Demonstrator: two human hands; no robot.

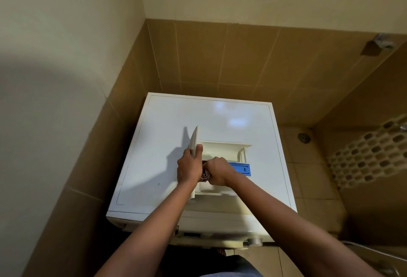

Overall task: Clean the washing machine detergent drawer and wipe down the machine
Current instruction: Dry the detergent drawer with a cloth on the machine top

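Detergent drawer (222,149): is lying out of its slot on the flat top of the washing machine (167,127), around the middle and toward the near edge, with its front panel (194,139) standing up at its left end.
Blue insert (241,169): is sitting in the drawer's right part, just right of the right hand.
Cloth (205,176): a dark, purplish bunch, is showing between the two hands, down inside the drawer's near-left compartment.
Right hand (218,172): is curling its fingers around the cloth and pressing it into the drawer.
Left hand (188,167): is gripping the front panel, thumb on the drawer side and fingers wrapping the outer face.
Forearms: are reaching in from the near edge, crossing over the machine's front.
Washing machine: is standing in a corner, with a cream wall on the left and brown wall tiles (220,56) behind it.
Floor (308,177): tiled, is showing to the right, with a round drain (304,137) at the far side.
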